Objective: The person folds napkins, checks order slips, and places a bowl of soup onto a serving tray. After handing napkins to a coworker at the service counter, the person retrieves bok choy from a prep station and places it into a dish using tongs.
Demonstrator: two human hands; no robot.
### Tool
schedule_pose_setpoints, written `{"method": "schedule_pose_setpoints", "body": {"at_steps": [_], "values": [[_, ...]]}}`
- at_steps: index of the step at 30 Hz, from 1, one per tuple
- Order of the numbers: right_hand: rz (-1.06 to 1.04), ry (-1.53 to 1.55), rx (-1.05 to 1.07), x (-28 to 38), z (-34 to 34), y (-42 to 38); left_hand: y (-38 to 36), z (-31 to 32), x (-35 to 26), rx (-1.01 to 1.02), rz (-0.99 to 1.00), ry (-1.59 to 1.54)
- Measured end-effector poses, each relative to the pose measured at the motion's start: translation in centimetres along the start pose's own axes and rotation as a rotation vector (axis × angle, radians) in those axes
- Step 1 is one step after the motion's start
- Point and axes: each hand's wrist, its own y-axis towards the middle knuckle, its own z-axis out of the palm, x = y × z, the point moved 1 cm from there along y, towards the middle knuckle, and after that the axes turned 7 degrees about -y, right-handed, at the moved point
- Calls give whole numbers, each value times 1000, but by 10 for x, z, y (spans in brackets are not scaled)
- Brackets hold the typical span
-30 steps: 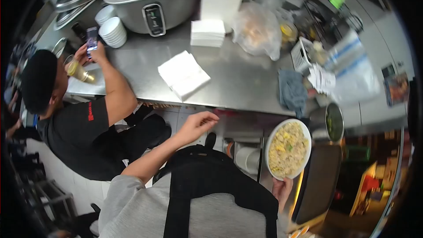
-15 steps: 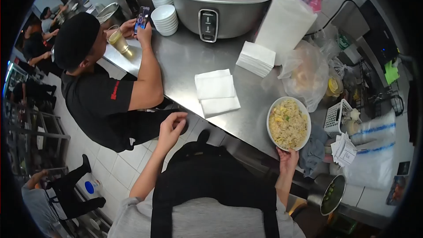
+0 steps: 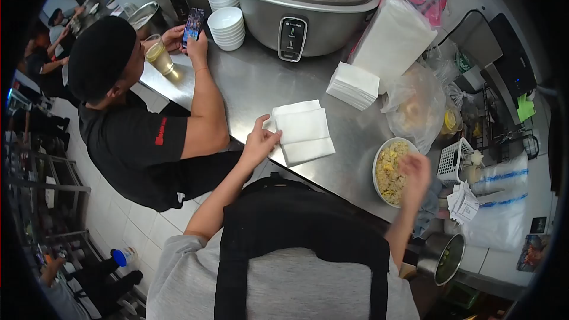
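Observation:
My left hand (image 3: 261,141) is at the left edge of the white napkins (image 3: 303,130) on the steel counter, its thumb and fingers touching that edge. My right hand (image 3: 416,172) is raised over the right side of the oval bowl of fried rice (image 3: 389,173), hiding part of it. Motion blurs its fingers, and whether it holds anything cannot be made out. The bowl rests on the counter near its front edge. A stack of folded white napkins (image 3: 354,85) lies behind, beside a tall pack of napkins (image 3: 393,38).
At the left, a co-worker (image 3: 130,112) leans on the counter (image 3: 237,83) with a phone (image 3: 193,25), near a glass (image 3: 159,58). Behind stand stacked white bowls (image 3: 226,28) and a large rice cooker (image 3: 302,12). Right are plastic bags (image 3: 415,106), a white basket (image 3: 453,161) and a metal pot (image 3: 441,259).
My left hand has moved right and up to the napkins. My right hand has let go of the bowl's near rim and risen over its right side.

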Motion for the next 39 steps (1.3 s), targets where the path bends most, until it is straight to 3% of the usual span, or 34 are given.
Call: {"method": "schedule_pose_setpoints", "body": {"at_steps": [1, 4, 6, 7, 8, 9, 11, 15, 17, 18, 19, 21, 22, 24, 26, 28, 29, 31, 35, 37, 39], "values": [[-256, -49, 166, 3, 39, 9, 6, 0, 10, -22, 76, 116], [-244, -308, 337, -37, 116, 12, 8, 3, -3, -28, 109, 269], [-253, -406, 423, -31, 150, 9, 15, 3, 0, -13, 106, 186], [-291, -481, 487, -34, 159, 6, 11, 5, 0, -17, 89, 106], [-504, -536, 506, -35, 166, 2, 10, 7, -3, -15, 77, 51], [-502, -543, 520, -33, 173, 0, 9, 8, -6, -8, 76, 2], [-811, -517, 444, -25, 182, -4, 11, 10, -1, -5, -7, -152], [-862, -528, 486, -40, 184, 10, 4, 10, -22, 8, -103, -331], [-763, -497, 389, -35, 176, 15, -5, 6, -19, -63, -262, -589], [-765, -500, 385, -29, 172, 15, -13, 7, -24, 63, -346, -851], [-812, -491, 370, -21, 167, 13, -15, 15, -35, 67, -348, -851], [-860, -481, 355, -17, 158, 10, -18, 39, -57, 276, -396, -1261], [-924, -498, 339, -17, 154, 9, -13, 47, -44, 110, -330, -1145], [-981, -556, 314, -20, 142, 14, -2, 60, -55, 80, -271, -856], [-897, -633, 253, -28, 119, 32, 11, 63, -68, 44, -294, -766], [-662, -627, 217, -45, 90, 57, 31, 64, -79, 149, -171, -734], [-668, -629, 210, -47, 86, 67, 41, 68, -84, 154, -163, -735], [198, 225, 246, -52, 79, 87, 60, 83, -98, 246, -148, -696], [371, 325, 419, -43, 82, 130, 107, 118, -115, 428, -2, -586], [262, 246, 325, -35, 89, 155, 140, 125, -119, 343, 106, -298], [249, 163, 312, -44, 92, 178, 165, 133, -121, 232, 173, -324]]}}
